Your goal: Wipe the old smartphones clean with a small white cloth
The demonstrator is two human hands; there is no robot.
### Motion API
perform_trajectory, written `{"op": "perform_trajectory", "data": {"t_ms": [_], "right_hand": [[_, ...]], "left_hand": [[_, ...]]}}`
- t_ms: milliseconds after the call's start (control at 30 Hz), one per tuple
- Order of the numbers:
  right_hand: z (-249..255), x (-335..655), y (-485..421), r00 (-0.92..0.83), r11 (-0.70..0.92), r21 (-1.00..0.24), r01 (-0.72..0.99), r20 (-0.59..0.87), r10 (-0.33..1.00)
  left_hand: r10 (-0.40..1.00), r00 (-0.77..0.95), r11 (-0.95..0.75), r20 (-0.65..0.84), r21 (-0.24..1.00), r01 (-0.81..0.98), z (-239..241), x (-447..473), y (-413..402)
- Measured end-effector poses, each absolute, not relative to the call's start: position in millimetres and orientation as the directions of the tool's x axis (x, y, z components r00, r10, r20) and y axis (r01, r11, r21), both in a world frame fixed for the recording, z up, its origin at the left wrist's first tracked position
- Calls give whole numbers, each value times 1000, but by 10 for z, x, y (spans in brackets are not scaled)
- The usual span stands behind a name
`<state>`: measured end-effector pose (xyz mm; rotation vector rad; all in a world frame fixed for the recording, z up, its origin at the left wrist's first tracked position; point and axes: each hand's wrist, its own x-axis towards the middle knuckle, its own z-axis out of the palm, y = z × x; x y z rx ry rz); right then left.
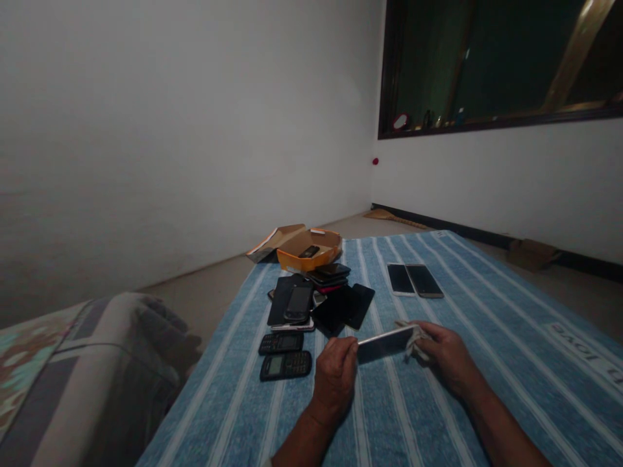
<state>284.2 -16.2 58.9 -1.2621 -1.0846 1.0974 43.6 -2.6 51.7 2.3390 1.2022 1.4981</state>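
A smartphone (384, 345) with a dark screen and pale edge is held tilted above the striped cloth. My left hand (335, 368) is closed on its left end. Around its right end my right hand (442, 353) pinches a crumpled whitish cloth (417, 342), pressed against the phone. Left of my left hand lie two black keypad phones, the nearer one (285, 366) and the farther one (281, 342). Beyond them is a heap of dark phones, with a black slider-like phone (298, 302) on top and a flat black phone (360, 305) at its right.
An open orange cardboard box (311, 253) with a small phone inside stands at the far left of the blue striped cloth (487, 363). Two smartphones, one white-framed (401, 279) and one greyish (424, 281), lie side by side beyond my right hand. A draped seat (107, 363) is at left.
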Motion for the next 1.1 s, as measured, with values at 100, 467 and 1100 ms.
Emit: {"op": "perform_trajectory", "data": {"t_ms": [100,467,1100], "right_hand": [[676,2862,-183,133,43,-999,30,47,990],[1147,2875,-312,102,297,-892,341,350,931],[1098,2030,-407,-137,646,-293,705,837,529]], "left_hand": [[696,196,-659,691,505,557,510,426,-26],[712,238,-671,660,540,509,490,442,-22],[609,128,-739,783,501,451,824,427,-106]]}}
